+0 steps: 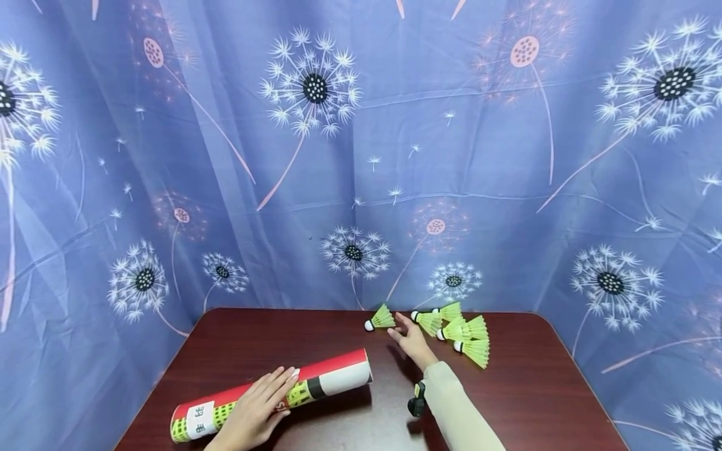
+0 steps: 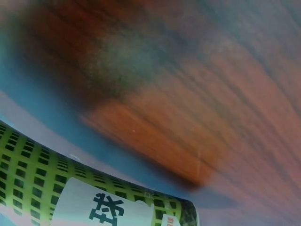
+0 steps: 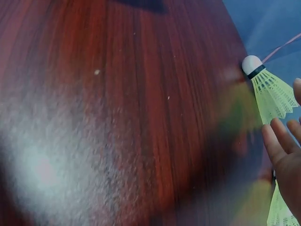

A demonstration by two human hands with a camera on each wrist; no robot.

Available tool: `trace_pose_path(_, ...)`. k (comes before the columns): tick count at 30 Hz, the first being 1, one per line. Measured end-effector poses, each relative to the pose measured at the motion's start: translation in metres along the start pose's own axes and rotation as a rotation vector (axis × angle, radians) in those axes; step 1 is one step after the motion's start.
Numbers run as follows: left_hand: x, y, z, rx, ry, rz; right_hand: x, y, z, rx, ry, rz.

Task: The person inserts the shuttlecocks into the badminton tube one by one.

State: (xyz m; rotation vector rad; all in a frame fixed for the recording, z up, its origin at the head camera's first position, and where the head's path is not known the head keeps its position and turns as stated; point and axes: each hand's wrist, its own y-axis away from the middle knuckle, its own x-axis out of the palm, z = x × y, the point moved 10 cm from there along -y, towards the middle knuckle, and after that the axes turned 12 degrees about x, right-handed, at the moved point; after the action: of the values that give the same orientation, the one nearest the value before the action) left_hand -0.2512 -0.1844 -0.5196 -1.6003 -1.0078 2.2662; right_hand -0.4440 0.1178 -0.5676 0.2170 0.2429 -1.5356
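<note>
A long shuttlecock tube, red, white and yellow-green, lies at a slant on the front left of the table. My left hand rests across its middle, fingers stretched over the top and thumb on the near side. The tube's green checked end with a white label shows in the left wrist view. My right hand reaches toward the back edge with fingers spread and nothing held. Just left of its fingertips lies a single yellow shuttlecock with a white cork; in the right wrist view that shuttlecock is beside the fingers.
Several more yellow shuttlecocks lie in a loose group right of my right hand. The dark red-brown table has rounded back corners. A blue curtain with dandelion prints hangs behind it. A small black device sits on my right wrist.
</note>
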Motion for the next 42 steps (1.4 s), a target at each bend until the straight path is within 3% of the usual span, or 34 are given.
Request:
trace_pose_path(6,0.003,0.006,-0.001,-0.013,-0.042,0.029,0.002,0.000,0.003,-0.014,0.016,-0.009)
trace_pose_path(13,0.002,0.005,0.001,-0.010,-0.031,0.013,-0.006,0.002,0.006,-0.068,0.081,-0.121)
trace_pose_path(22,-0.003,0.005,0.000,0.006,-0.049,-0.009,-0.010,0.007,0.003,-0.037,0.212,-0.236)
trace_pose_path(28,-0.005,0.006,-0.001,0.000,-0.047,-0.006,-0.010,0.007,0.007,-0.034,0.183,-0.220)
trace_pose_path(35,-0.009,0.003,-0.001,-0.008,-0.044,-0.022,-0.015,0.015,0.017,-0.118,0.166,-0.207)
trace_pose_path(42,-0.010,0.003,-0.002,-0.009,-0.055,-0.021,-0.017,0.022,0.020,-0.062,0.132,-0.138)
